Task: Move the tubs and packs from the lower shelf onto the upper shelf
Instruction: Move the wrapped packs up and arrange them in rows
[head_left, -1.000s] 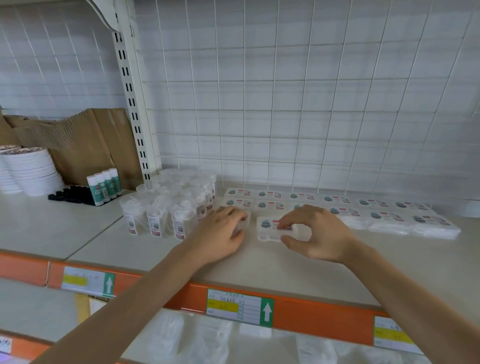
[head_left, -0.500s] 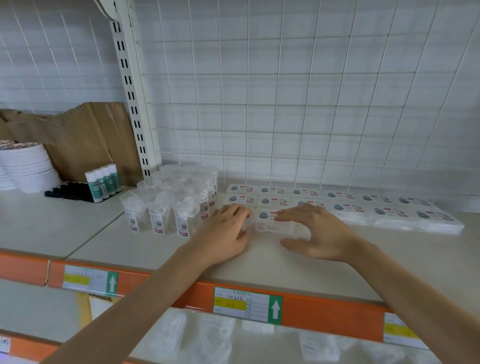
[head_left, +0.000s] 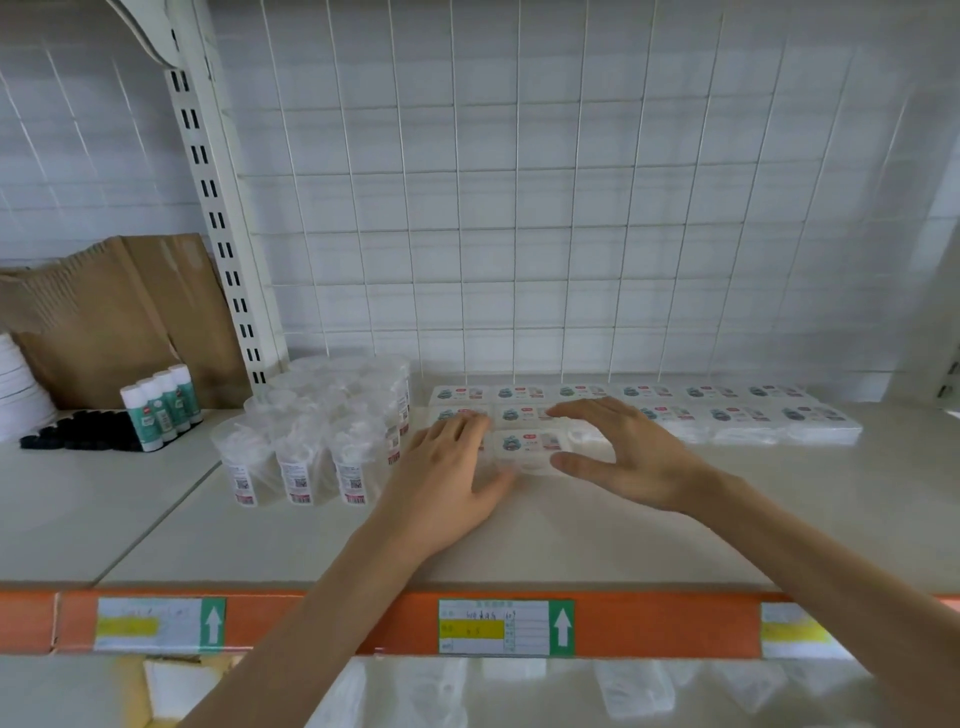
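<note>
The upper shelf fronts an orange rail; its tags show white arrows on green, writing unreadable. Tubs stand left of rowed packs. Left hand and right hand, fingers straight and spread, bracket one front pack there, its label blurred.

Left of frame: four glue sticks, upright, beside black caps; brown cardboard behind. Bottom: orange rail with price labels.

No wording can be read. White up arrows on green are shown on the price tags along the orange rail; the handwriting there is illegible. QR codes are printed on the tubs. Labels on the packs are blurred.
</note>
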